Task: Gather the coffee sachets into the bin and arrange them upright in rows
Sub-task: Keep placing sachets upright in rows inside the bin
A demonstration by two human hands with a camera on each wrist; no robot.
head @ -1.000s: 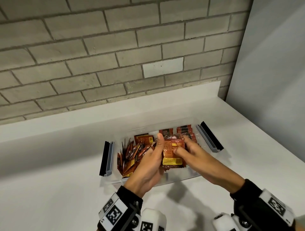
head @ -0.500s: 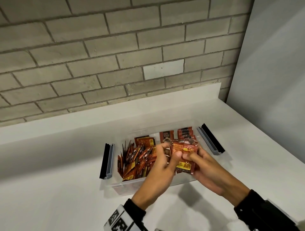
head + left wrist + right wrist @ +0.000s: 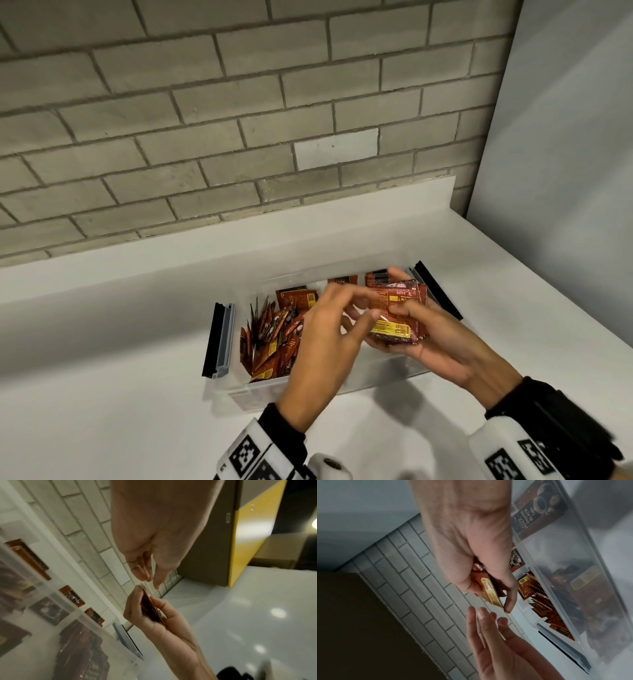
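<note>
Most sachets (image 3: 274, 339) already stand in the bin (image 3: 308, 390), leaning unevenly; the right hand (image 3: 442, 342) grips a last bundle (image 3: 397, 311), the left hand (image 3: 325, 346) empty, fingers relaxed.

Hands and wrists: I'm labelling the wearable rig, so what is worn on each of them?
Both hands, left hand and right hand, are bare: no gloves or rings show. Each wrist has a black cuff and, behind it, a white band printed with black square code markers. A white rounded camera housing sits by the left wrist.
</note>
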